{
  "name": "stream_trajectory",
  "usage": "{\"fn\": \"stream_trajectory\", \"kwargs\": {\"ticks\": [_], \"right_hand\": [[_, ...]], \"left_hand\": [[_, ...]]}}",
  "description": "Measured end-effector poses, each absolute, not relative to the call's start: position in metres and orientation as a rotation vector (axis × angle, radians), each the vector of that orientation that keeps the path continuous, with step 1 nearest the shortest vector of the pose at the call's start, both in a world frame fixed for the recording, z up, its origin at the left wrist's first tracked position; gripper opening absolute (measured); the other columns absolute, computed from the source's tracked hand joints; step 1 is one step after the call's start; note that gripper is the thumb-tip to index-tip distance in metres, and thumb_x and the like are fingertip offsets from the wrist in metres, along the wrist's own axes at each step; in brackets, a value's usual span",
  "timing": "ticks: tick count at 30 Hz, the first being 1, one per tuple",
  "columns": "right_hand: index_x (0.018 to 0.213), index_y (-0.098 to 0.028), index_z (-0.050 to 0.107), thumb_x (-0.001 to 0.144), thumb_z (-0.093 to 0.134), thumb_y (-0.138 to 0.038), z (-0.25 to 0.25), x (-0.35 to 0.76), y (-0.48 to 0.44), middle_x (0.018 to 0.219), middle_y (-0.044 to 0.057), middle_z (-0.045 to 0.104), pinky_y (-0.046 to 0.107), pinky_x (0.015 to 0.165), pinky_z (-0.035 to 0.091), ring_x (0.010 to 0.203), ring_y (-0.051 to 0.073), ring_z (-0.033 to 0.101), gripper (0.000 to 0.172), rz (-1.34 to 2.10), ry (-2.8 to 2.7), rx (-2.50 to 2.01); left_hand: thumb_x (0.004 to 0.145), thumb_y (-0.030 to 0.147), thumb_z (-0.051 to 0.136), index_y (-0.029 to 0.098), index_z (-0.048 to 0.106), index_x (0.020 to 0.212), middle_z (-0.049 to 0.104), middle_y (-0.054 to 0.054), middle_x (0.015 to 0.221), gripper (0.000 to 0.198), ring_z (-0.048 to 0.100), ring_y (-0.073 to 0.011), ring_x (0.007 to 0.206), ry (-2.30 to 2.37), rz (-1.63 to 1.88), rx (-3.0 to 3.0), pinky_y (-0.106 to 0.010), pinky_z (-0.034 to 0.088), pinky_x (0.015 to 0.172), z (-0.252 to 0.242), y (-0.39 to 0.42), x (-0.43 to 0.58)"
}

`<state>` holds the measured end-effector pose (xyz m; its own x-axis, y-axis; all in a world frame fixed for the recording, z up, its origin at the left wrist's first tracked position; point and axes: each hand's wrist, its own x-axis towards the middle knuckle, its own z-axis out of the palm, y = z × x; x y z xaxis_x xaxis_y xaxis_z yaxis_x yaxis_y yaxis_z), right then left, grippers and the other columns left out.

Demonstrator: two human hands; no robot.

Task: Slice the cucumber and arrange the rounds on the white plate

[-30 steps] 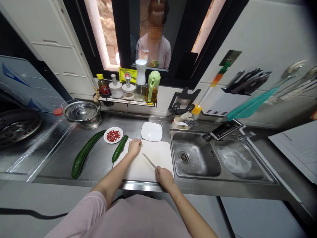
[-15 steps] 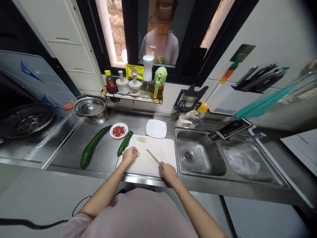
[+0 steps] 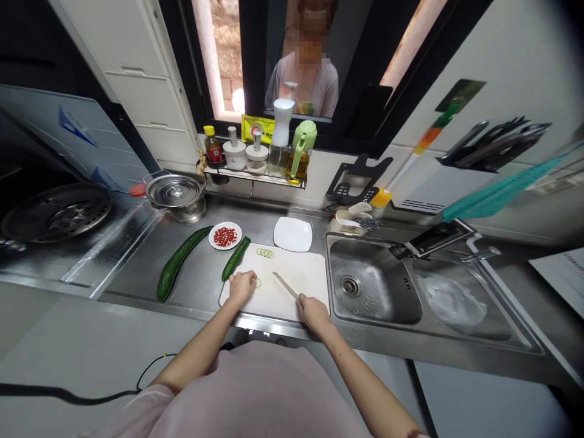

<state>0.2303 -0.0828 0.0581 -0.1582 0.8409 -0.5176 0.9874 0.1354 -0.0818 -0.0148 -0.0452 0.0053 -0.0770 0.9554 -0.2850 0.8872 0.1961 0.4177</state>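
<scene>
My right hand (image 3: 314, 312) is closed round the handle of a kitchen knife (image 3: 286, 285). Its blade points up and left over a white cutting board (image 3: 292, 267). Over the board's left part, my left hand (image 3: 243, 287) has curled fingers, with a pale green cucumber slice (image 3: 258, 283) at the fingertips. Farther back on the board, several overlapping cucumber slices (image 3: 265, 253) form a short row. A cut cucumber (image 3: 236, 258) lies along the board's left edge, just beyond my left hand. Another, longer cucumber (image 3: 180, 263) rests on the steel counter to the left.
Behind the board stands a white square plate (image 3: 292, 235); a round plate (image 3: 225, 246) holds chopped red pieces. To the right is a steel sink (image 3: 378, 292) with a black faucet (image 3: 431, 238). A lidded pot (image 3: 177, 194) and a wok (image 3: 55, 213) stand left. A seasoning shelf (image 3: 255, 175) hangs behind.
The view has shifted slightly, so everything sits a little farther right. The hands, knife and slice keep nearly the same places on the board.
</scene>
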Motion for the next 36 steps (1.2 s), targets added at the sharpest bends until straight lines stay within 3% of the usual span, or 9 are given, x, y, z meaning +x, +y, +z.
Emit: {"fn": "stream_trajectory", "kwargs": {"ticks": [14,20,36], "right_hand": [[0.111,-0.017,0.059,0.099,0.030,-0.033,0.054,0.232,-0.082,0.101,0.014,0.070,0.030,0.079,0.041,0.097,0.023,0.065,0.035,-0.539,2.096,1.758],[0.109,-0.018,0.060,0.099,0.033,-0.035,0.060,0.230,-0.083,0.103,0.014,0.069,0.030,0.079,0.041,0.098,0.023,0.065,0.034,-0.569,2.108,1.752],[0.106,-0.017,0.063,0.098,0.031,-0.030,0.067,0.200,-0.088,0.099,0.014,0.070,0.030,0.075,0.042,0.095,0.024,0.066,0.035,-0.561,2.244,1.564]], "left_hand": [[0.085,0.030,0.052,0.026,0.071,0.097,0.070,-0.006,0.101,0.023,0.055,-0.0257,0.105,2.024,0.179,1.770,-0.038,0.032,0.089,0.004,-0.050,-0.016],[0.088,0.020,0.044,0.027,0.072,0.101,0.069,-0.006,0.108,0.031,0.054,-0.0251,0.107,2.051,0.216,1.760,-0.039,0.032,0.090,0.005,-0.049,-0.026],[0.083,0.024,0.054,0.028,0.071,0.101,0.069,-0.006,0.105,0.025,0.052,-0.0263,0.108,1.996,0.206,1.735,-0.040,0.031,0.092,-0.004,-0.041,-0.028]]}}
